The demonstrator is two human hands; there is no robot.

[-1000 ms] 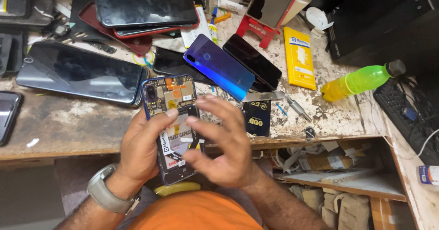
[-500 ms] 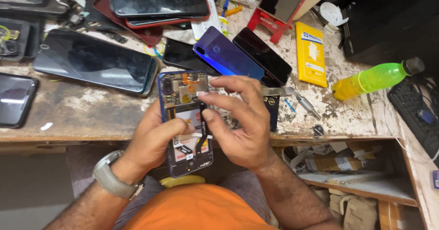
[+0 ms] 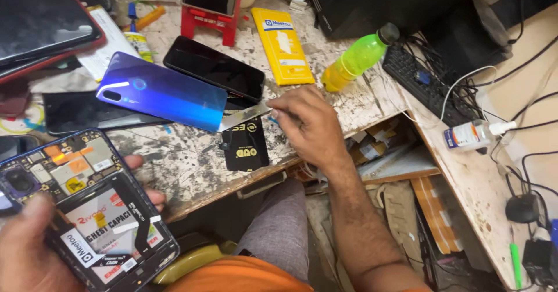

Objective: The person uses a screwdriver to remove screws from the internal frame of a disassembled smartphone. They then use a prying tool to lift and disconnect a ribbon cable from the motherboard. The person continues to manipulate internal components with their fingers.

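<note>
Fingers (image 3: 278,113) of your right hand (image 3: 308,126) pinch closed around the end of a thin flat metal pry tool (image 3: 244,117), whose blade lies nearly level on the surface (image 3: 192,164) and points toward the blue phone back cover (image 3: 163,97); held low like this, it can slide along the top. Your left hand (image 3: 35,251) sits at the lower left of the head view, thumb over the upper edge and fingertips curled under the far side of the opened phone (image 3: 87,205). That grip keeps the phone tilted face-down, off the surface edge, with its circuit board and battery turned up to your eyes. Beside the tool lie a small black packet (image 3: 247,147), a dark phone (image 3: 215,68), a yellow box (image 3: 282,45) and a green bottle (image 3: 357,56).
</note>
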